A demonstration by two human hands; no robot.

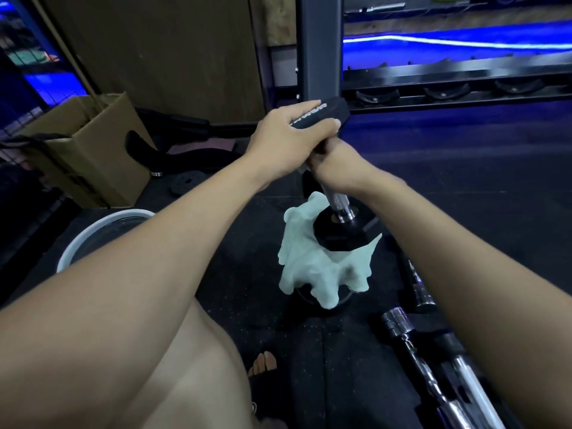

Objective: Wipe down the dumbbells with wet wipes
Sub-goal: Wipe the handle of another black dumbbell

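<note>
A black hex dumbbell (342,235) with a chrome handle stands tilted on end on the dark floor. My left hand (288,140) grips its upper head. My right hand (332,168) is wrapped around the handle just below that head. A pale green wet wipe (305,267) lies crumpled under and around the lower head, draped over another dark weight on the floor. Neither hand touches the wipe.
A white-rimmed bucket (93,230) stands at the left, behind it a cardboard box (89,150). Chrome bars and dumbbells (411,332) lie on the floor at the lower right. A dumbbell rack (458,91) and its upright post (318,48) stand behind. My knee and foot are at the bottom.
</note>
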